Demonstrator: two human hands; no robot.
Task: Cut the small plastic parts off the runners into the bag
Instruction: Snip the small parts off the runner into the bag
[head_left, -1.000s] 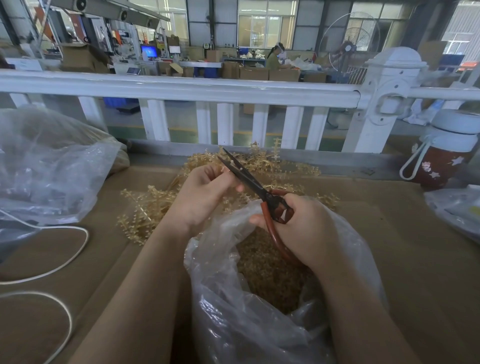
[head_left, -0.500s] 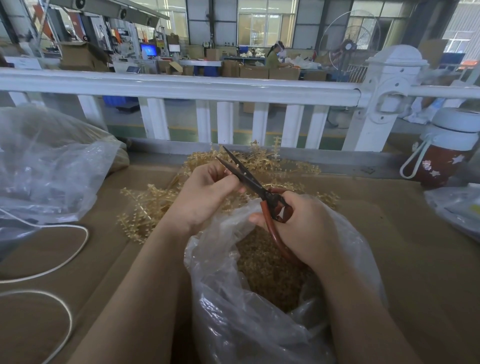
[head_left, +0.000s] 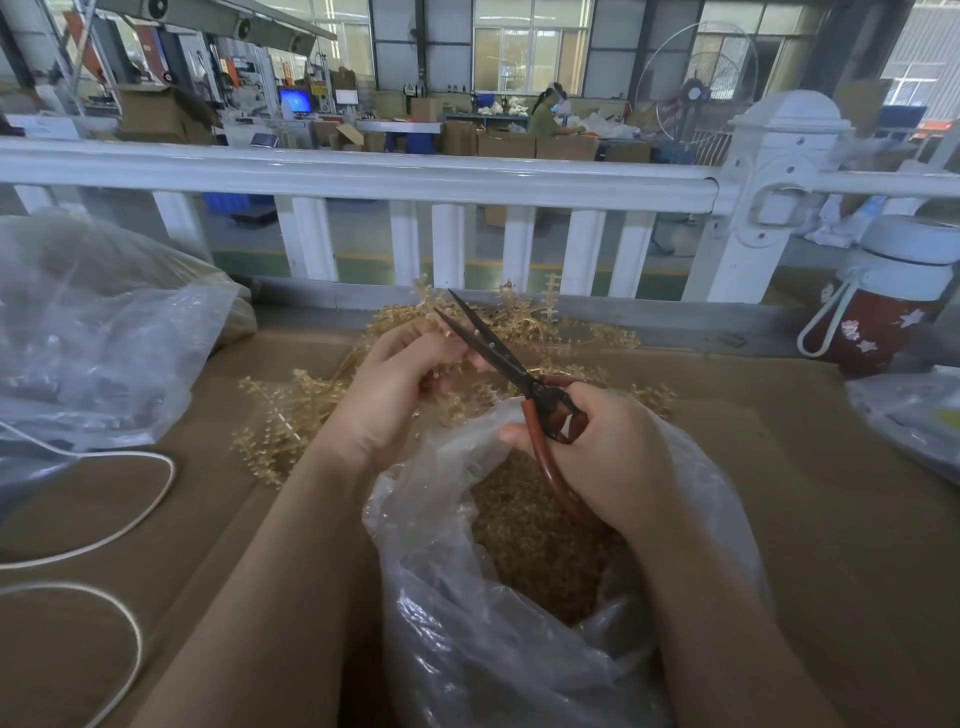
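Amber runner (head_left: 441, 332) inside left grip (head_left: 400, 384)

the open bag (head_left: 467, 649) sits at the near middle of the bench (head_left: 831, 519), with loose cut parts (head_left: 530, 525) lying inside it. the right hand (head_left: 608, 457) is over the bag's mouth, holding the scissors (head_left: 498, 353), whose blades point away and to the left. the left hand (head_left: 395, 384) is just left of the blades, above the bag's far edge. the heap of runners (head_left: 291, 410) lies behind the bag and spreads left. a second bag (head_left: 93, 332) rests at far left, a cord (head_left: 104, 530) in front of it. a bottle (head_left: 883, 312) stands at far right, the railing (head_left: 363, 176) behind all.
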